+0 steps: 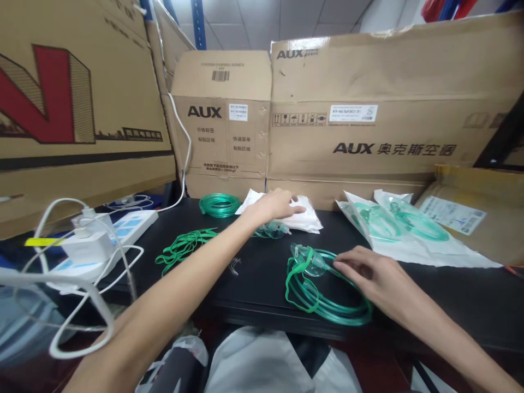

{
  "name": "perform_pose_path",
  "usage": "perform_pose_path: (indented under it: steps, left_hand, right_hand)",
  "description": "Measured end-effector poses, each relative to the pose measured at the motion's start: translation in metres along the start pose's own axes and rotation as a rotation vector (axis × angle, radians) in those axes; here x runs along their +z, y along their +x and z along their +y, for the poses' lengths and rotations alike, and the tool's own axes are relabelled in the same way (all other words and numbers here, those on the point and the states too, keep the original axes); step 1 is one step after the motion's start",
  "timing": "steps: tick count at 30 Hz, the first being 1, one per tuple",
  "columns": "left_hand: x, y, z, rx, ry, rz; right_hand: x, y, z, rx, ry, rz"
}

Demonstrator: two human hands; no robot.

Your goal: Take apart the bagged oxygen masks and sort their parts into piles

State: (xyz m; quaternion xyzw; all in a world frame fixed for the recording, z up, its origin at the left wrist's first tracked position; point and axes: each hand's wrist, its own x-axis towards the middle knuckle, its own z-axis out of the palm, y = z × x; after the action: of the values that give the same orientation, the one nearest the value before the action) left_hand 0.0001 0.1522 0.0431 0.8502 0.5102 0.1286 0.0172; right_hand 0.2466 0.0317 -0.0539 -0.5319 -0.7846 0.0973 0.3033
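My left hand (279, 205) reaches across to a stack of white pouches (307, 221) at the back of the black table, its fingers apart over them. My right hand (364, 267) has thumb and fingertips closed on the green tubing of a clear oxygen mask (313, 263). That tubing (341, 314) lies coiled at the table's front edge, with a green elastic strap (291, 281) looped around it. Below the pouches, more clear mask parts (273, 229) are partly hidden by my left forearm.
A green tubing coil (220, 205) and a heap of green straps (182, 248) lie left. Packed masks in clear-and-white pouches (413, 229) rest right. White cables and a power strip (135, 225) occupy the left side. Cardboard boxes (356, 76) wall the back.
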Motion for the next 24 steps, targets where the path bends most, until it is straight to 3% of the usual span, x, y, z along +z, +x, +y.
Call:
perform_pose_path:
  steps: [5, 8, 11, 15, 19, 24]
  left_hand:
    - [0.014, -0.069, 0.021, 0.138, -0.164, 0.097]
    - [0.023, -0.093, 0.023, 0.149, -0.314, 0.149]
    - [0.029, -0.098, 0.024, 0.099, -0.397, 0.159]
    - [0.037, -0.089, 0.026, 0.065, -0.473, 0.030]
    - [0.045, -0.084, 0.033, 0.032, -0.539, -0.119]
    - [0.050, -0.085, 0.040, -0.091, -0.511, -0.150]
  right_hand:
    - [0.020, 0.015, 0.011, -0.136, -0.215, -0.053]
    - [0.023, 0.018, 0.009, -0.175, -0.200, -0.029]
    - [0.021, 0.020, -0.003, -0.156, -0.073, -0.060]
    - [0.022, 0.024, -0.010, -0.156, 0.082, -0.068]
    - [0.027, 0.025, -0.004, -0.179, 0.100, -0.030]
    - [0.028, 0.024, -0.001, -0.224, 0.074, -0.021]
